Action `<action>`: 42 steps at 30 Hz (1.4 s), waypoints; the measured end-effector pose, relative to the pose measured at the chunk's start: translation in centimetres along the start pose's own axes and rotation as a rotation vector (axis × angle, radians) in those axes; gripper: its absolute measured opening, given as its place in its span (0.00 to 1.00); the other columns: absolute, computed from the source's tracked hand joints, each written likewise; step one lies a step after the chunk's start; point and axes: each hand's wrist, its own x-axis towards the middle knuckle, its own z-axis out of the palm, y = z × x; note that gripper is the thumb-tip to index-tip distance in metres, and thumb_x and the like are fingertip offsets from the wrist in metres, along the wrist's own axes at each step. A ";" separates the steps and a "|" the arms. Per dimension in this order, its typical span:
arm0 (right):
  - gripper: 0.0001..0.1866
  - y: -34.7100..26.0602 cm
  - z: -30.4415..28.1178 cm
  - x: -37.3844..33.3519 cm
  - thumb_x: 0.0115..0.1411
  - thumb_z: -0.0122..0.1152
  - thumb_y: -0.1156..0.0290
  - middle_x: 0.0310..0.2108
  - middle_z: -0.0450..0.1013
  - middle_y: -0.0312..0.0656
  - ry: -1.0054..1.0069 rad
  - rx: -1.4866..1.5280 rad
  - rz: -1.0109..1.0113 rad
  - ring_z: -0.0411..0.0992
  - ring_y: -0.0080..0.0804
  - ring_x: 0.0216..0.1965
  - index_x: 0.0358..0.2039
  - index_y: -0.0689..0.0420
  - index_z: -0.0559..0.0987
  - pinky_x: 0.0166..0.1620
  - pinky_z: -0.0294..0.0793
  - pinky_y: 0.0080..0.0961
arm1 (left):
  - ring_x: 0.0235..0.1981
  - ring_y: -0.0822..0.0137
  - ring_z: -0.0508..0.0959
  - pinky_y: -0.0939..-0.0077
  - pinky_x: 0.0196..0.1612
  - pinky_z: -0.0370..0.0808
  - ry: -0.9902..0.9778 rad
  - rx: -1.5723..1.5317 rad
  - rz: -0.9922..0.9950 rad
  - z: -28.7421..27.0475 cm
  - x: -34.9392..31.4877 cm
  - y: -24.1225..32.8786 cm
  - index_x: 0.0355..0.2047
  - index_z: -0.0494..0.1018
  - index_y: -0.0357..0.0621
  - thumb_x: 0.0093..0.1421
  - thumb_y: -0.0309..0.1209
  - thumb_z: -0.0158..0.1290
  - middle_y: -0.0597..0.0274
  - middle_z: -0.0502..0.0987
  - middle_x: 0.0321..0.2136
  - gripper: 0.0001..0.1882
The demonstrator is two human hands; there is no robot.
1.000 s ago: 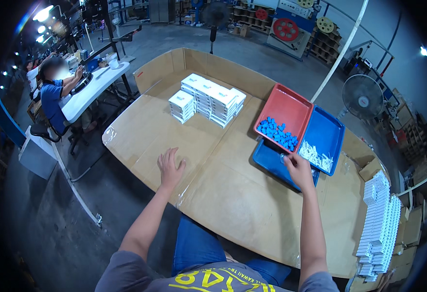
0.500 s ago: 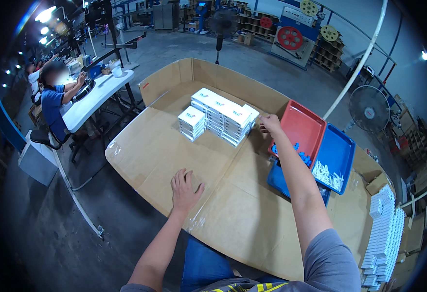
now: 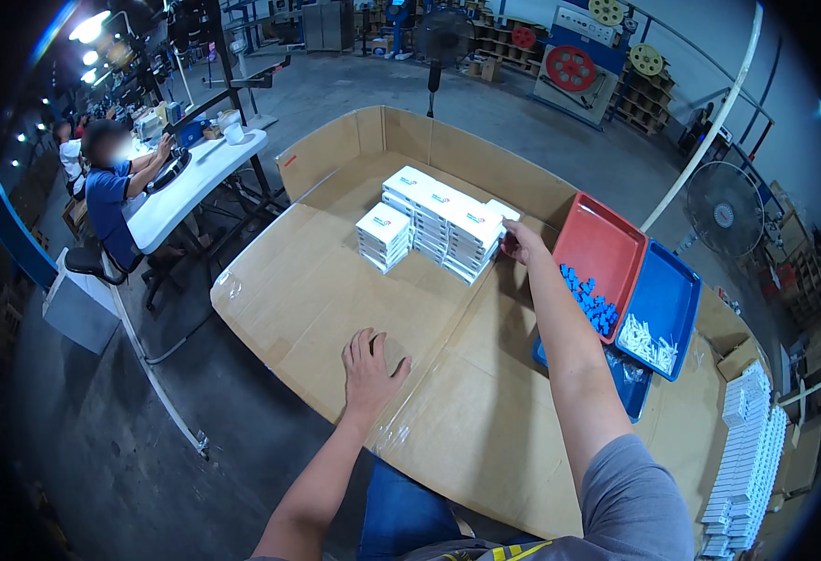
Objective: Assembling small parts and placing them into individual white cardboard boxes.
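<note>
My right hand (image 3: 525,242) reaches to the right end of a block of stacked flat white boxes (image 3: 440,198). Its fingers are bent round the edge of a white box (image 3: 503,211) at that end; the fingertips are partly hidden. A shorter stack of the same boxes (image 3: 383,222) stands at the front left of the block. Over the cardboard (image 3: 298,290), nearer to me, my left hand (image 3: 369,370) is open, fingers spread and slightly curved, with nothing in it.
Right of the stacks, a red tray (image 3: 607,243) holds small blue parts (image 3: 593,304). A blue tray (image 3: 668,290) beside it holds white pieces (image 3: 649,344). Long rows of white boxes (image 3: 747,449) line the far right. A person (image 3: 111,187) sits at a white table (image 3: 195,182), left.
My right hand has come closer to the right end of the stacks, its fingers now at the box edge. My left hand stays open over the cardboard. The whole view has shifted slightly.
</note>
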 end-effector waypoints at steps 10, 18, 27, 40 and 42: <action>0.15 -4.7 -0.9 -13.5 0.63 0.72 0.77 0.44 0.79 0.41 0.373 0.108 -0.962 0.76 0.25 0.45 0.48 0.63 0.79 0.53 0.75 0.21 | 0.63 0.45 0.66 0.46 0.67 0.60 0.023 -0.011 0.047 0.5 -0.6 -0.1 0.58 0.71 0.35 0.59 0.50 0.63 0.43 0.69 0.58 0.36; 0.14 -0.4 -7.8 -34.7 0.67 0.68 0.77 0.48 0.79 0.41 0.239 0.134 -1.072 0.76 0.27 0.52 0.52 0.60 0.78 0.58 0.77 0.27 | 0.63 0.44 0.67 0.47 0.66 0.62 0.029 0.024 0.079 1.9 -2.0 -1.4 0.58 0.71 0.37 0.60 0.47 0.64 0.42 0.69 0.60 0.34; 0.17 21.8 -17.5 -49.9 0.73 0.61 0.66 0.50 0.78 0.42 0.196 0.834 -0.493 0.77 0.33 0.50 0.57 0.61 0.75 0.53 0.80 0.35 | 0.61 0.46 0.69 0.47 0.65 0.63 0.166 0.026 0.211 2.0 -1.4 -0.8 0.58 0.73 0.41 0.64 0.40 0.61 0.49 0.72 0.59 0.26; 0.22 28.8 -18.7 -62.7 0.71 0.64 0.71 0.51 0.80 0.39 0.097 0.582 -0.495 0.77 0.24 0.51 0.63 0.62 0.77 0.56 0.76 0.24 | 0.54 0.62 0.82 0.63 0.55 0.81 -1.567 -1.287 -0.447 -5.1 -17.0 29.0 0.69 0.65 0.42 0.74 0.66 0.34 0.52 0.77 0.58 0.42; 0.21 28.8 -18.6 -63.4 0.70 0.65 0.71 0.49 0.81 0.39 0.182 0.308 -0.511 0.76 0.24 0.50 0.61 0.61 0.78 0.55 0.75 0.23 | 0.58 0.62 0.79 0.62 0.58 0.79 -1.474 -1.250 -0.405 -6.3 -19.6 30.7 0.70 0.64 0.43 0.75 0.64 0.36 0.54 0.76 0.59 0.40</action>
